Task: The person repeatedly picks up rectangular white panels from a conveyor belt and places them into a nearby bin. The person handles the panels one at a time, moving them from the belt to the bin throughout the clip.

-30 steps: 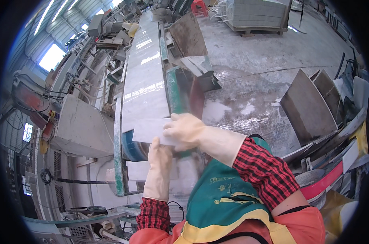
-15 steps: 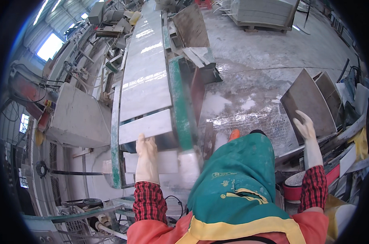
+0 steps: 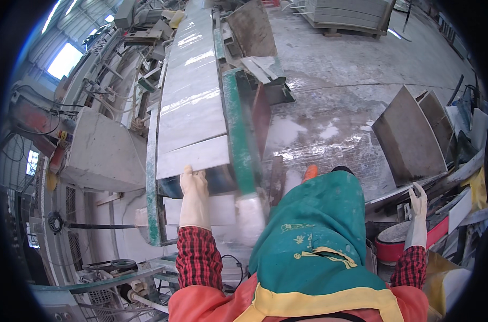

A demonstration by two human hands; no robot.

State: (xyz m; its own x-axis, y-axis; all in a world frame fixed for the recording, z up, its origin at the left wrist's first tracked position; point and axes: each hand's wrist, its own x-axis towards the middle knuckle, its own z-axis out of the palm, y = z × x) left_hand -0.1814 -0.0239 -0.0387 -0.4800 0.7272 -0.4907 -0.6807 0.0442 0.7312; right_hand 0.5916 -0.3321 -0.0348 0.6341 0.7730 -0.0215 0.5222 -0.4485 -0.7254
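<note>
While I watch through the head camera, the left hand (image 3: 194, 187), in a pale glove, is at the near edge of a short white slab (image 3: 201, 153). Its thumb points forward at that edge and touches it; the other fingers are partly hidden from me, so I cannot tell whether they close under the slab or only press against it. The slab lies flat across the near end of a conveyor, just beside a long white slab (image 3: 193, 110), a thin dark line showing along part of the joint between them. Below the short slab I note a dark blue roller (image 3: 221, 181), then a white piece (image 3: 221, 209) lower down, close to the left wrist.

The right hand (image 3: 417, 199), also gloved, is well apart from the conveyor, out to my right. It is empty, thumb and fingers spread, over or near a red-sided tub (image 3: 436, 235) with a grey top; I cannot tell whether they touch.

A green rail (image 3: 238, 134) runs along the conveyor's right side, its edge blurred. Grey boards (image 3: 407, 137) stand tilted on the right, beyond the right hand. The wearer has a green apron (image 3: 313, 231) and red-and-black checked sleeves (image 3: 198, 255); an orange shoe (image 3: 310, 172) shows on the wet-looking floor (image 3: 330, 102).
</note>
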